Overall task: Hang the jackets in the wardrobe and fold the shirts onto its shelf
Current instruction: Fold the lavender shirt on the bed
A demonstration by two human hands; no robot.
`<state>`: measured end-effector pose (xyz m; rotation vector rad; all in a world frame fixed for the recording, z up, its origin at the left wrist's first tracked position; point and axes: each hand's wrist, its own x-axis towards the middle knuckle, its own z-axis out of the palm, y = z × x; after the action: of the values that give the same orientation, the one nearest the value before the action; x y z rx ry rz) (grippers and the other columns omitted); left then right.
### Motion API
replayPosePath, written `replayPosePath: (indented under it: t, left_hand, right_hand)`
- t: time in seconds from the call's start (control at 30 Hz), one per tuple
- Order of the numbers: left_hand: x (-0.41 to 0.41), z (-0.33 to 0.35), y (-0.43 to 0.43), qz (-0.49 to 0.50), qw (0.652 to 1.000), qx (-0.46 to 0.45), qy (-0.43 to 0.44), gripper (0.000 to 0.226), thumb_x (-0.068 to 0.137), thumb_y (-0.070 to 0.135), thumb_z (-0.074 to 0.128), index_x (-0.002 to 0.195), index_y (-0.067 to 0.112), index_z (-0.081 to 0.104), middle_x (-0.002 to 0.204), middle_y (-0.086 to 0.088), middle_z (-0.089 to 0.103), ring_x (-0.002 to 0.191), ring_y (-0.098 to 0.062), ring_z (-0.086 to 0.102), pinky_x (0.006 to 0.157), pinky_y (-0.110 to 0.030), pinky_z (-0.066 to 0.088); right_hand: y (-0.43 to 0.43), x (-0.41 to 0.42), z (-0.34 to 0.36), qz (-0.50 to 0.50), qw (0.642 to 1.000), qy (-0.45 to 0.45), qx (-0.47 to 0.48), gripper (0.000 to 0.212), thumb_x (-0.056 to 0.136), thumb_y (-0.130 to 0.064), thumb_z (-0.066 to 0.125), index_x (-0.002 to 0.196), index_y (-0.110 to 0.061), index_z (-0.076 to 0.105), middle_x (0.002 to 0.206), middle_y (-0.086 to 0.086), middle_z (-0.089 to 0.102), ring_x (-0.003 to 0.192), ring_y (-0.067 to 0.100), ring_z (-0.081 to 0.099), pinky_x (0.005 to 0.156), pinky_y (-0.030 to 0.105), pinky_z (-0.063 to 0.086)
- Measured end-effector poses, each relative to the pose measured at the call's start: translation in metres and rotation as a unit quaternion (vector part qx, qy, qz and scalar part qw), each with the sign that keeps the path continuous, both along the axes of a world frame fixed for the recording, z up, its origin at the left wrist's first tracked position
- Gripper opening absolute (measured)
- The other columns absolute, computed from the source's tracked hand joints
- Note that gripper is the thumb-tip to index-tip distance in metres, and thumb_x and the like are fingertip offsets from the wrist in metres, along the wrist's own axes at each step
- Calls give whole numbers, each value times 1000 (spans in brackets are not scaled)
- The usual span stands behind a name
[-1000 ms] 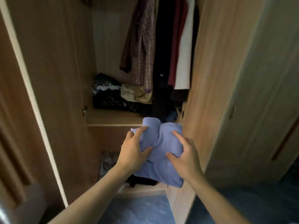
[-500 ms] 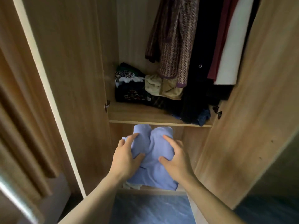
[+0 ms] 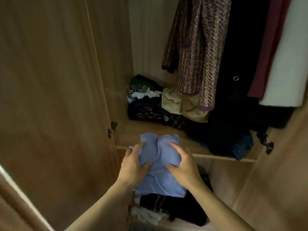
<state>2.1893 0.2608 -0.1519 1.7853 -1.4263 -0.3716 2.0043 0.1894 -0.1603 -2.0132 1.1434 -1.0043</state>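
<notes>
A folded light blue shirt is held between both hands at the front edge of the wardrobe shelf. My left hand grips its left side and my right hand grips its right side. The shirt's far end lies over the shelf's front lip; its near end hangs below. Folded dark and patterned clothes and a beige garment are stacked at the back of the shelf. A brown knitted jacket, a black coat, a dark red garment and a white one hang above.
The left wardrobe door stands open close beside my left arm, and the right door is open too. A heap of dark and white clothes lies in the compartment below the shelf. Dark blue fabric droops over the shelf's right front.
I have come closer to the wardrobe. Both hands have carried the blue shirt up and forward from below the shelf to its front edge.
</notes>
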Motion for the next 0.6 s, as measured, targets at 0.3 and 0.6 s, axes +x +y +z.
replayPosePath:
  t: [0.3, 0.6]
  left_hand:
    - [67, -31, -106, 4, 999, 8, 33, 71, 89, 23, 71, 149, 25, 34, 150, -4, 38, 131, -22, 45, 101, -25, 38]
    - [132, -35, -226, -3, 999, 19, 32, 75, 86, 39, 66, 150, 21, 30, 150, -2, 36, 137, -20, 37, 98, -10, 20]
  right_hand:
    - [-107, 72, -20, 20, 998, 10, 52, 69, 79, -7, 67, 142, -28, 45, 140, -2, 44, 130, 13, 43, 105, 24, 37]
    - [-208, 127, 6, -21, 976, 215, -3, 72, 86, -33, 66, 150, -30, 31, 147, -6, 43, 132, 19, 43, 101, 7, 26]
